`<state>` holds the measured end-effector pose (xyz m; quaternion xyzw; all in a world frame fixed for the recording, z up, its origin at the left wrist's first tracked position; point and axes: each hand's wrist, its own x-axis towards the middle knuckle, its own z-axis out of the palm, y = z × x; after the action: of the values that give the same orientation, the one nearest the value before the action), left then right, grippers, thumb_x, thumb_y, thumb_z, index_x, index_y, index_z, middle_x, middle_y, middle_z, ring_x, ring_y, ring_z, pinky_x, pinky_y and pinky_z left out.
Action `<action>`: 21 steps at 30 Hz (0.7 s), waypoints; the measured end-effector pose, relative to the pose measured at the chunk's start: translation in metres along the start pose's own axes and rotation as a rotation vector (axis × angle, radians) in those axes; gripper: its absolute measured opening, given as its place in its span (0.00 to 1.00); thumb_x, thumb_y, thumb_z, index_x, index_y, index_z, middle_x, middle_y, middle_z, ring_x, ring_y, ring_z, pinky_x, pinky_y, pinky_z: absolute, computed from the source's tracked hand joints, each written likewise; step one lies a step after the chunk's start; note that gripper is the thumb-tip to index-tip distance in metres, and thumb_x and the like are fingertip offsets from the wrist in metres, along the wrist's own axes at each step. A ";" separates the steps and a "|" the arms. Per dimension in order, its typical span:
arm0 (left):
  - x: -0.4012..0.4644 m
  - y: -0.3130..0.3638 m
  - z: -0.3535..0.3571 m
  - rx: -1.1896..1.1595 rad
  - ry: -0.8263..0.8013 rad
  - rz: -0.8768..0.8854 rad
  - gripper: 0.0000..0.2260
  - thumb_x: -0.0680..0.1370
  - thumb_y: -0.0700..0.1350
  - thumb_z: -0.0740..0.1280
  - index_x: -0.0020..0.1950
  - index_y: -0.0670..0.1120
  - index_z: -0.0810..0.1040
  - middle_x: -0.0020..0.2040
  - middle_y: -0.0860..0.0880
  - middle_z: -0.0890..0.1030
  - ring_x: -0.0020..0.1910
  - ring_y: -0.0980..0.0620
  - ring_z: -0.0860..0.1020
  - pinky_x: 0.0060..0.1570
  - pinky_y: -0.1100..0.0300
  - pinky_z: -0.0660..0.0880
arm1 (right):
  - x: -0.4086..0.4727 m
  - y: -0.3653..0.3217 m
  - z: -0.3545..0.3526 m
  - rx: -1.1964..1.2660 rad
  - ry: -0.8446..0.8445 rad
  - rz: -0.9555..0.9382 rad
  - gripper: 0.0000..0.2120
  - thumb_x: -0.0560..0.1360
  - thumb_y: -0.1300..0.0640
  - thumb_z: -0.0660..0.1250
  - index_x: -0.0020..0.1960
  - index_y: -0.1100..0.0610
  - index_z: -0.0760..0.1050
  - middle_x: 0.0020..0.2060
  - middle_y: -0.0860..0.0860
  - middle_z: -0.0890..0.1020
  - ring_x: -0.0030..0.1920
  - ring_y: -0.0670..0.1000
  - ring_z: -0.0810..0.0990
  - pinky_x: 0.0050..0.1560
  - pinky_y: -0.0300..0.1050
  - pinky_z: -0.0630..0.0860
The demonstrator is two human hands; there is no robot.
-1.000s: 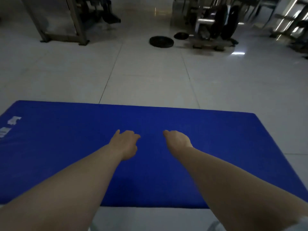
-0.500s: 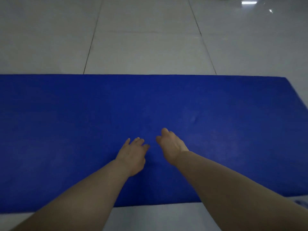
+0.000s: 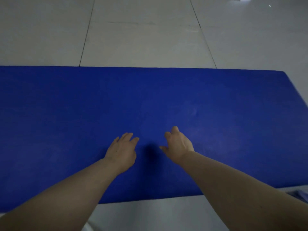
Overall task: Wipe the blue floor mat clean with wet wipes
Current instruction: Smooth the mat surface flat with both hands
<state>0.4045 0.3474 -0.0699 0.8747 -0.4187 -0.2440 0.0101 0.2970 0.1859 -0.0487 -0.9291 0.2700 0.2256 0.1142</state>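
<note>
Blue floor mat point(image 3: 66, 114) lies flat on tiled floor point(image 3: 141, 39), long axis left-right, directly under both hands; left hand point(image 3: 122, 151) and right hand point(image 3: 179, 145) side by side near mat's near edge, fingers loosely spread, holding nothing; no wipe visible, neither hand nearer

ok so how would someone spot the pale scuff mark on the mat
Start from the blue mat lying across the pale tiled floor. Look just beyond the right hand, toward the mat's far right. The scuff is a faint whitish curved smudge, paler than the even blue around it.
</note>
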 end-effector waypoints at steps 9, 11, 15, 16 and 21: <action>-0.061 -0.056 0.097 0.259 -0.168 0.102 0.56 0.54 0.74 0.68 0.72 0.40 0.64 0.74 0.36 0.61 0.75 0.40 0.54 0.71 0.45 0.58 | -0.026 0.021 0.077 -0.029 -0.042 0.014 0.40 0.78 0.34 0.51 0.78 0.58 0.44 0.67 0.52 0.59 0.63 0.53 0.65 0.65 0.47 0.65; -0.057 -0.065 0.105 0.286 -0.167 0.114 0.50 0.61 0.73 0.59 0.71 0.38 0.65 0.75 0.36 0.60 0.76 0.41 0.52 0.71 0.46 0.58 | -0.023 0.023 0.083 -0.011 0.024 0.013 0.35 0.80 0.38 0.47 0.78 0.58 0.44 0.68 0.52 0.60 0.63 0.53 0.65 0.65 0.46 0.64; -0.034 -0.064 0.092 0.248 -0.080 0.099 0.34 0.71 0.62 0.65 0.67 0.38 0.74 0.72 0.37 0.66 0.69 0.42 0.64 0.65 0.48 0.63 | -0.006 0.020 0.082 -0.035 0.116 0.003 0.29 0.82 0.44 0.45 0.78 0.58 0.47 0.68 0.52 0.62 0.62 0.52 0.67 0.62 0.46 0.65; -0.028 -0.061 0.087 0.231 -0.062 0.097 0.35 0.68 0.59 0.72 0.67 0.39 0.74 0.72 0.37 0.66 0.69 0.42 0.65 0.66 0.47 0.65 | -0.001 0.018 0.081 -0.046 0.120 0.000 0.28 0.83 0.45 0.45 0.78 0.57 0.47 0.68 0.51 0.62 0.62 0.52 0.67 0.61 0.46 0.65; -0.014 -0.048 0.088 0.233 -0.129 0.070 0.36 0.81 0.60 0.55 0.75 0.46 0.35 0.71 0.44 0.27 0.72 0.50 0.33 0.74 0.51 0.40 | 0.013 0.019 0.087 -0.052 0.104 -0.023 0.30 0.82 0.45 0.51 0.78 0.57 0.46 0.68 0.51 0.60 0.62 0.52 0.66 0.63 0.47 0.65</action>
<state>0.3939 0.4056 -0.1521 0.8373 -0.4744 -0.2487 -0.1101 0.2654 0.1933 -0.1329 -0.9452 0.2591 0.1825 0.0784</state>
